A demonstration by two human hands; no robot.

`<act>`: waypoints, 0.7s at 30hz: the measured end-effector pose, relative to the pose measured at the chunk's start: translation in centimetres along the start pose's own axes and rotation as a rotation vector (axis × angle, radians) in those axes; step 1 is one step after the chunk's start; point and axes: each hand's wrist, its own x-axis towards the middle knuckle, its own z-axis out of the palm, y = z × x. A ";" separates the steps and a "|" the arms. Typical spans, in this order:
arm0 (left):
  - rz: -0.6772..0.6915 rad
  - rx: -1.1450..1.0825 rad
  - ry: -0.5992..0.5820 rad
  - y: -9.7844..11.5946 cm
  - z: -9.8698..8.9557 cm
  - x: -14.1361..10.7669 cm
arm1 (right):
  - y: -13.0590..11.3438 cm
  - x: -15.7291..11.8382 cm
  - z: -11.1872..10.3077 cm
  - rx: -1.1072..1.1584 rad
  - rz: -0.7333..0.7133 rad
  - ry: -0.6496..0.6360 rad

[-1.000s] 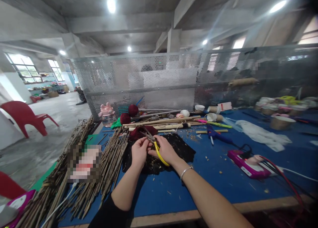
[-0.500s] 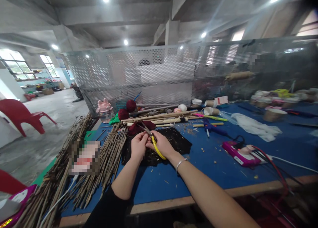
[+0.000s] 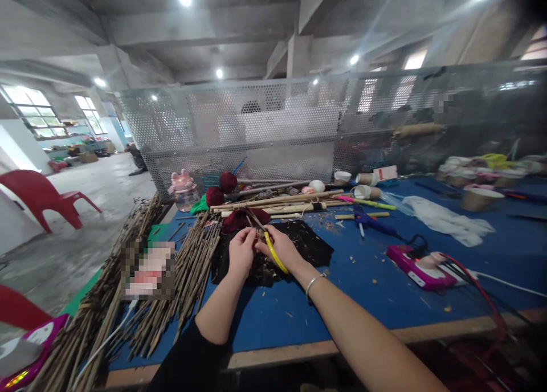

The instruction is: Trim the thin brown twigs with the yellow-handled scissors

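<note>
My right hand (image 3: 288,250) is closed around yellow-handled scissors (image 3: 276,254), whose blades point away from me. Close beside it, my left hand (image 3: 241,250) pinches something small near the blades; what it is I cannot make out. Both hands are above a black cloth (image 3: 314,243) strewn with light scraps. Just past the fingertips lies dark red yarn (image 3: 234,221). To the left of my left hand, many thin brown sticks (image 3: 196,266) are spread on the blue table (image 3: 342,306).
Dark red yarn balls (image 3: 228,182) and a pink jar (image 3: 183,190) stand before the perforated metal screen (image 3: 171,124). On the right are a blue glue gun (image 3: 376,224), a magenta power strip (image 3: 421,269) with cables, a plastic bag (image 3: 448,218) and a paper cup (image 3: 481,198).
The view has shifted slightly, so everything sits a little further right and lower. The scissors' blades look closer together, and both hands stay in nearly the same place over the cloth.
</note>
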 end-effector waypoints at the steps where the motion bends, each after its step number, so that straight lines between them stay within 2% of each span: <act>1: 0.017 0.029 0.006 0.0 -0.1 0.0 | 0.1 0.0 0.0 -0.006 -0.001 0.000; 6: 0.164 0.201 -0.013 -0.1 -0.3 0.1 | 0.7 0.2 0.1 -0.041 -0.074 0.009; 11: 0.251 0.407 -0.022 0.2 -0.4 -0.2 | 1.0 0.3 0.2 -0.046 -0.095 0.004; 16: 0.402 0.599 -0.055 0.5 -0.5 -0.4 | 0.4 0.1 -0.2 0.012 -0.089 -0.038; 21: 0.433 0.650 -0.072 0.4 -0.7 -0.3 | 0.2 0.2 -0.5 0.052 -0.102 -0.098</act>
